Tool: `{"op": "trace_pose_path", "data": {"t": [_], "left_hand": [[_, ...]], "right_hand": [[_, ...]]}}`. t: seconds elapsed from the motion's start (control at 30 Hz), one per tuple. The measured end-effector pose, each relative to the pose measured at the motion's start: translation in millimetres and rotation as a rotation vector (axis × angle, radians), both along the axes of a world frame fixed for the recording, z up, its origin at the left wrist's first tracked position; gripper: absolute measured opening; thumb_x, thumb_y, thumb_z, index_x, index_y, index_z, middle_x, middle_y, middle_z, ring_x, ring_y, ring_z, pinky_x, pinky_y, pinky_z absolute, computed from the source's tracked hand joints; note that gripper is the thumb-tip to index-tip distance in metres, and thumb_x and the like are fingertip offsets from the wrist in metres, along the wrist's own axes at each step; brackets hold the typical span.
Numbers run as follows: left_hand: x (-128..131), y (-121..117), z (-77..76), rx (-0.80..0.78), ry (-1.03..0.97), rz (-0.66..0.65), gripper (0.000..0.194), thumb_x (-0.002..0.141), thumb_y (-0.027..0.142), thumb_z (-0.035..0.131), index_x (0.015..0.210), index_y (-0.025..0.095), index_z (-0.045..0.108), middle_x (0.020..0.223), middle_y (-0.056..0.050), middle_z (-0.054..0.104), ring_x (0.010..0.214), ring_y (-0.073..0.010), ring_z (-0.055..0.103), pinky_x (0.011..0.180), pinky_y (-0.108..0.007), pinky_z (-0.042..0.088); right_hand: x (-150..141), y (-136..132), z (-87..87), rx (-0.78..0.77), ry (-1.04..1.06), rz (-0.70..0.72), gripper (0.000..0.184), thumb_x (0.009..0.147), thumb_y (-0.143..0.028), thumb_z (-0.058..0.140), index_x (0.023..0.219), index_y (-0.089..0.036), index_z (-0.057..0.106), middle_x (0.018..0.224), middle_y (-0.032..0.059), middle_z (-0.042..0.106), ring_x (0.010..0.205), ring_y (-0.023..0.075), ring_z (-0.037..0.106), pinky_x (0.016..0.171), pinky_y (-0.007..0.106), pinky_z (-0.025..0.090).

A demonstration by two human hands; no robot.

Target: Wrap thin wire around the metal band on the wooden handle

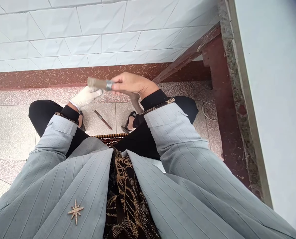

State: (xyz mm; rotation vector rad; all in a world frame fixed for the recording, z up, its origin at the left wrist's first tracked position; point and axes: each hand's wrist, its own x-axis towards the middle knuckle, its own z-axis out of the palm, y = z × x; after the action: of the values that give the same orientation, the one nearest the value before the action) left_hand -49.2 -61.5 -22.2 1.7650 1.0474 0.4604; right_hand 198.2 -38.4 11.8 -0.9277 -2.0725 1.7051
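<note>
My right hand (pixel 130 83), bare, is closed around a short tool (pixel 98 83) with a silver band and a blurred tan end pointing left; it may be a brush, but the blur hides its exact kind. Just under that tan end is my left hand (pixel 88 96) in a white knitted glove, fingers curled together. Whatever they pinch is too small or blurred to make out. On the floor between my feet lies a thin dark tool (pixel 103 119) with a reddish-brown end. Below my right wrist a curved beige thing (pixel 137 103) shows in part.
A white tiled wall (pixel 100 23) with a reddish-brown base strip stands in front. On the right are a dark red wooden frame (pixel 227 99) and a white surface (pixel 269 83). A pale cable (pixel 207 114) lies on the floor there. A woven seat edge (pixel 108 136) shows beneath me.
</note>
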Motion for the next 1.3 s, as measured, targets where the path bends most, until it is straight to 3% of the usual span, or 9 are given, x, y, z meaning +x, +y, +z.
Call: {"op": "trace_pose_path", "data": {"t": [0.17, 0.27, 0.4, 0.53, 0.73, 0.9, 1.07, 1.2, 1.3], "left_hand": [[8, -7, -2.7, -0.011, -0.003, -0.147, 0.024, 0.095, 0.033, 0.053, 0.083, 0.016, 0.064, 0.067, 0.000, 0.054, 0.060, -0.0094, 0.047, 0.060, -0.023, 0.038], [8, -8, -0.7, 0.042, 0.069, -0.215, 0.026, 0.093, 0.035, 0.053, 0.082, 0.016, 0.065, 0.069, 0.000, 0.055, 0.062, -0.0102, 0.047, 0.062, -0.024, 0.039], [6, -8, 4.7, 0.073, 0.155, -0.247, 0.024, 0.090, 0.034, 0.055, 0.077, 0.015, 0.065, 0.068, 0.002, 0.056, 0.063, -0.0102, 0.048, 0.064, -0.024, 0.038], [3, -8, 8.3, 0.032, 0.173, -0.228, 0.023, 0.088, 0.033, 0.056, 0.077, 0.015, 0.066, 0.068, 0.001, 0.059, 0.063, -0.0106, 0.051, 0.065, -0.025, 0.040], [-1, -4, 6.2, 0.042, 0.132, -0.168, 0.019, 0.087, 0.030, 0.058, 0.079, 0.015, 0.066, 0.071, 0.001, 0.059, 0.066, -0.0108, 0.052, 0.067, -0.025, 0.042], [-5, 2, 2.1, 0.022, 0.032, -0.103, 0.022, 0.089, 0.033, 0.057, 0.079, 0.015, 0.062, 0.070, 0.001, 0.055, 0.064, -0.0098, 0.048, 0.064, -0.025, 0.039], [-3, 3, 0.2, -0.031, -0.009, 0.003, 0.023, 0.092, 0.037, 0.058, 0.086, 0.016, 0.061, 0.068, 0.000, 0.054, 0.058, -0.0089, 0.043, 0.059, -0.024, 0.036], [4, -3, 2.0, -0.073, -0.031, -0.122, 0.026, 0.094, 0.037, 0.054, 0.081, 0.016, 0.061, 0.067, 0.000, 0.053, 0.058, -0.0093, 0.043, 0.059, -0.024, 0.036], [7, -6, 1.2, -0.024, 0.030, -0.198, 0.026, 0.093, 0.037, 0.054, 0.081, 0.016, 0.063, 0.071, -0.001, 0.057, 0.063, -0.0106, 0.047, 0.063, -0.024, 0.039]], "right_hand": [[1, 8, -7.4, -0.049, 0.091, -0.464, 0.035, 0.095, -0.046, 0.068, 0.076, -0.019, 0.058, 0.071, 0.0006, 0.061, 0.061, 0.0100, 0.049, 0.060, 0.024, 0.041], [0, 14, -21.1, 0.031, -0.110, -0.540, 0.030, 0.094, -0.042, 0.069, 0.076, -0.020, 0.060, 0.069, 0.0012, 0.059, 0.061, 0.0125, 0.050, 0.059, 0.027, 0.040], [-2, 15, -32.0, 0.178, -0.404, -0.352, 0.022, 0.085, -0.037, 0.077, 0.080, -0.018, 0.068, 0.066, 0.0017, 0.058, 0.072, 0.0171, 0.056, 0.064, 0.030, 0.039], [-10, 5, -31.2, 0.107, -0.542, -0.030, 0.015, 0.079, -0.026, 0.083, 0.075, -0.016, 0.072, 0.057, -0.0021, 0.054, 0.066, 0.0136, 0.054, 0.063, 0.028, 0.033], [-22, -9, -20.7, -0.149, -0.472, 0.225, 0.010, 0.085, -0.017, 0.077, 0.077, -0.011, 0.074, 0.050, -0.0053, 0.054, 0.056, 0.0074, 0.047, 0.063, 0.025, 0.032], [-15, -6, -7.3, -0.090, -0.307, 0.302, 0.015, 0.086, -0.029, 0.074, 0.080, -0.016, 0.073, 0.059, -0.0046, 0.059, 0.056, 0.0092, 0.050, 0.060, 0.025, 0.036], [-8, -6, 3.7, 0.100, -0.168, -0.070, 0.021, 0.086, -0.037, 0.074, 0.080, -0.018, 0.069, 0.065, -0.0020, 0.060, 0.061, 0.0110, 0.053, 0.061, 0.025, 0.041], [-10, -3, -1.7, 0.145, -0.155, -0.395, 0.030, 0.096, -0.049, 0.062, 0.087, -0.020, 0.067, 0.073, 0.0031, 0.064, 0.069, 0.0147, 0.057, 0.063, 0.026, 0.046], [-10, 5, -16.0, 0.189, -0.274, -0.510, 0.035, 0.096, -0.054, 0.061, 0.094, -0.020, 0.068, 0.073, 0.0042, 0.063, 0.072, 0.0173, 0.059, 0.063, 0.028, 0.046]]}}
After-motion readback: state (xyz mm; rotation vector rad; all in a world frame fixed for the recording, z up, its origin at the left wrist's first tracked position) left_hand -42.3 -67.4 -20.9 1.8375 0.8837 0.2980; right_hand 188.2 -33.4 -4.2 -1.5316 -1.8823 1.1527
